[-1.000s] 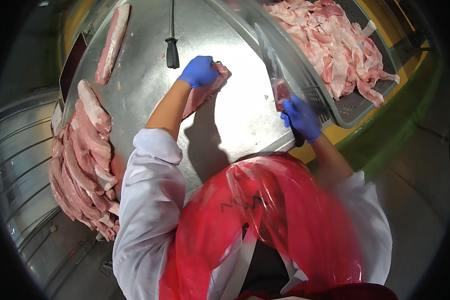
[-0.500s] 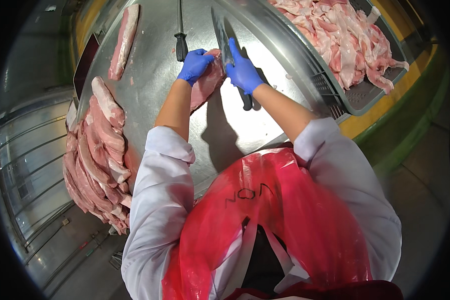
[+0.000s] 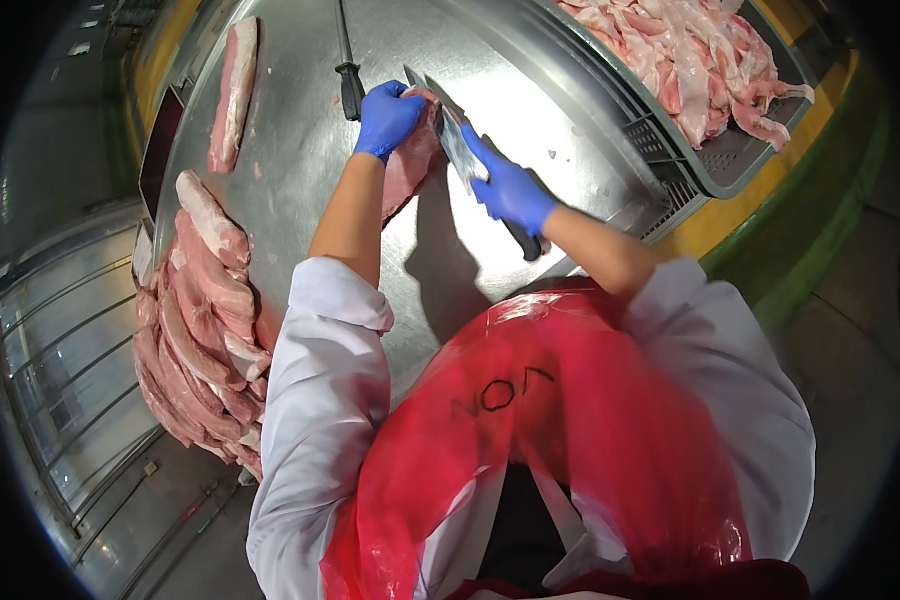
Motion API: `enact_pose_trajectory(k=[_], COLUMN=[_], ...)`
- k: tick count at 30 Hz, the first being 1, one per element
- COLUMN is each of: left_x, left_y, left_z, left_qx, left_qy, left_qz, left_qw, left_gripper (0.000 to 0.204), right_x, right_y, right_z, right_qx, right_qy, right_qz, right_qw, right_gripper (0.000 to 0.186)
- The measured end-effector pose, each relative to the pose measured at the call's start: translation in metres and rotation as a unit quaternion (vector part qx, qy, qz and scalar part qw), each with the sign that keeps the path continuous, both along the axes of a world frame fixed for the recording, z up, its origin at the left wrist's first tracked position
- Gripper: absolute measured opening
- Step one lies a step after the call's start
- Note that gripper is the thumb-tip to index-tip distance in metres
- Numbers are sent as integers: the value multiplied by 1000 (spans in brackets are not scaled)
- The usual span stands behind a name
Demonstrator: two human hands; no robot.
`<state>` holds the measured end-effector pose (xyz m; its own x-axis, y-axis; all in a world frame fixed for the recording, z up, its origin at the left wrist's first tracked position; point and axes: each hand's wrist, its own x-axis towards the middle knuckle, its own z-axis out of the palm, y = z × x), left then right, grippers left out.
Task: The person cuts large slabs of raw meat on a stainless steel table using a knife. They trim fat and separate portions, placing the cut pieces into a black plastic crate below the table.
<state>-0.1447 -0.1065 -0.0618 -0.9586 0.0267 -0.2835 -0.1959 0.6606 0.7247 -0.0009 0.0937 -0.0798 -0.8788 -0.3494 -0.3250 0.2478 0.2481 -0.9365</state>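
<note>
My left hand (image 3: 387, 117), in a blue glove, presses on the far end of a pink slab of raw meat (image 3: 410, 170) lying on the steel table (image 3: 300, 170). My right hand (image 3: 510, 190), also blue-gloved, grips a black-handled knife (image 3: 448, 125). Its wide blade lies against the right side of the slab, close to my left hand. I wear a white coat and a red plastic apron (image 3: 530, 450).
A black-handled sharpening steel (image 3: 350, 75) lies just beyond my left hand. One long cut of meat (image 3: 232, 95) rests at the far left. A heap of meat strips (image 3: 200, 320) sits on the left edge. A grey crate (image 3: 700, 140) of trimmings stands right.
My right hand came in from the table's right edge with the knife and set the blade against the slab. My left hand stayed on the meat.
</note>
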Motion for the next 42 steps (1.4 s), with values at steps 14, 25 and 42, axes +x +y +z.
enact_pose_trajectory(k=[14, 25, 42], left_x=[-23, -39, -9], left_y=[-32, -50, -35], left_z=[24, 45, 119], left_qx=[73, 225, 354], left_qy=[28, -77, 58], left_qz=[-111, -72, -9], left_qw=[991, 969, 934], left_gripper=[21, 22, 39], right_x=[-5, -13, 5], right_y=[-25, -59, -144], right_z=[0, -6, 0], right_qx=[-23, -55, 37], right_qy=[8, -41, 21], right_qz=[43, 67, 85], right_qw=[999, 995, 996], right_gripper=[79, 78, 79])
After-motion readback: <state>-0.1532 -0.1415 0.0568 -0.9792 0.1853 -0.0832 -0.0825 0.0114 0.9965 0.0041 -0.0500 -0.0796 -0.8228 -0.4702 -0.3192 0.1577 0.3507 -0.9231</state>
